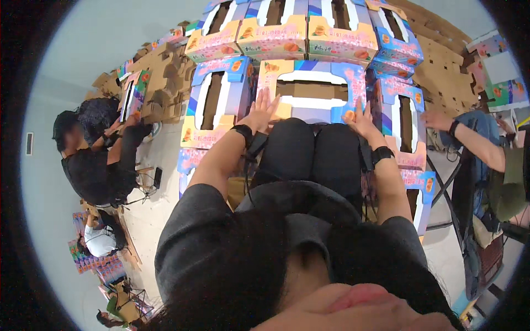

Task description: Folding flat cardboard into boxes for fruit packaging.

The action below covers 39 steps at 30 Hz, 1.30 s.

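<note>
A colourful printed carton (317, 67) with a long cut-out slot in its top stands right in front of my knees. On its near left corner rests my left hand (260, 113), fingers spread flat. My right hand (361, 117) touches the near right corner, its fingers also stretched out. Neither hand grips anything. Brown cardboard shows through the slot. Close beside my left hand is a similar carton (190, 108), and another carton (391, 115) stands just right of my right hand.
More cartons (272, 41) are stacked in a row beyond. Flattened brown cardboard (441, 71) lies at the far right, with a cardboard pile (165, 83) at the left. A co-worker (102, 160) handles a carton at left; another person's arm (477, 142) reaches in from the right.
</note>
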Motion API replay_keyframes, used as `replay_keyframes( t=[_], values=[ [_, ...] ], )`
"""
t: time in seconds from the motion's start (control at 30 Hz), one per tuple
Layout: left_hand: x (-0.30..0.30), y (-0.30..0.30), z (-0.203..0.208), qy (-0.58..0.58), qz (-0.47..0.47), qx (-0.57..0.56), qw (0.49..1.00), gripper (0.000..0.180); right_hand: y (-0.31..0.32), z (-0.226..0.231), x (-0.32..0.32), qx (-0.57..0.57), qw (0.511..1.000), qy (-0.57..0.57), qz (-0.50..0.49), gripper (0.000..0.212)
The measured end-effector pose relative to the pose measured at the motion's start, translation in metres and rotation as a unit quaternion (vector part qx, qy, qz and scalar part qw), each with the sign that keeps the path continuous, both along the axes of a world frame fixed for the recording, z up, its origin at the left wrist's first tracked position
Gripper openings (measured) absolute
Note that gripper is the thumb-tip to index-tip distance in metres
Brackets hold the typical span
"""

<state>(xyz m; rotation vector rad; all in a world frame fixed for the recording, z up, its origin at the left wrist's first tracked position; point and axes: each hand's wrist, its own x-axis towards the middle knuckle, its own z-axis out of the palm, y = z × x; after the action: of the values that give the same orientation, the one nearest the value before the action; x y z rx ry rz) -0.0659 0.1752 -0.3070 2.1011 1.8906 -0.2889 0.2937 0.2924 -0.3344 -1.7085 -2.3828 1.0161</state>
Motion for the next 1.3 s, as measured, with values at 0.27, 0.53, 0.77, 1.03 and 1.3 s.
replay_keyframes(
  t=[0.27, 0.53, 0.77, 1.03, 1.3],
  values=[
    [0.003, 0.015, 0.005, 0.024, -0.004, -0.072, 0.997, 0.101, 0.008, 0.038, -0.010, -0.160, 0.981, -0.104, 0.042, 0.133],
    [0.001, 0.023, -0.006, 0.015, 0.006, -0.123, 0.992, 0.103, 0.016, 0.030, -0.019, -0.160, 0.939, -0.257, 0.164, 0.088],
    [0.009, 0.030, 0.018, -0.035, 0.074, -0.183, 0.980, 0.106, 0.014, 0.047, -0.019, -0.199, 0.958, -0.168, 0.123, 0.093],
    [0.012, 0.037, 0.016, -0.013, 0.074, -0.204, 0.976, 0.105, 0.028, -0.014, 0.008, -0.150, 0.952, -0.184, 0.193, 0.088],
    [0.011, 0.037, 0.009, -0.029, 0.071, -0.184, 0.980, 0.107, 0.037, -0.031, 0.013, -0.224, 0.918, -0.222, 0.240, 0.103]
  ],
)
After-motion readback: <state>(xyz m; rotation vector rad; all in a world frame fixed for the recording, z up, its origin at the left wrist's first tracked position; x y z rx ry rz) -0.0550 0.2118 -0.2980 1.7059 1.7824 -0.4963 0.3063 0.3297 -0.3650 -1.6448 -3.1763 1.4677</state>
